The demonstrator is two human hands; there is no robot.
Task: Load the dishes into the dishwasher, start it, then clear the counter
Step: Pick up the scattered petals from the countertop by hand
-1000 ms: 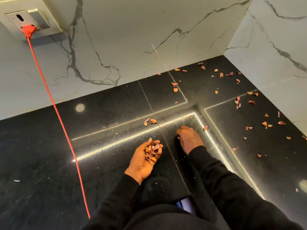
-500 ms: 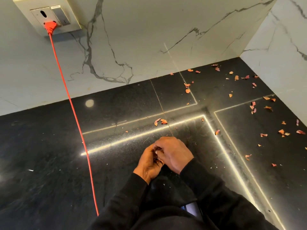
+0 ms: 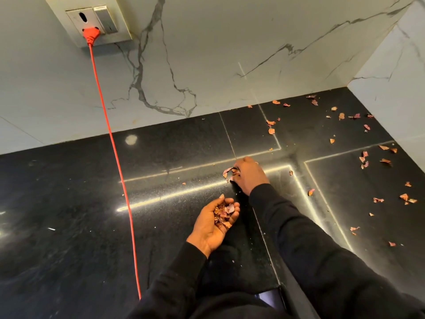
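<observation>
Head view: right hand [image 3: 249, 174] pinches peel flakes [image 3: 226, 172] off desk [image 3: 69, 203]; cupped left hand [image 3: 212, 226], holding gathered flakes, waits just bodyward.

Red plug [image 3: 91, 34] in wall socket [image 3: 88, 21]; its cord [image 3: 119, 166] runs down the marble wall [image 3: 218, 47]

Black polished tabletop [image 3: 69, 226]; dry peel scraps [image 3: 271, 131] scattered toward right corner; red cord [image 3: 130, 215] draped across left half.
</observation>
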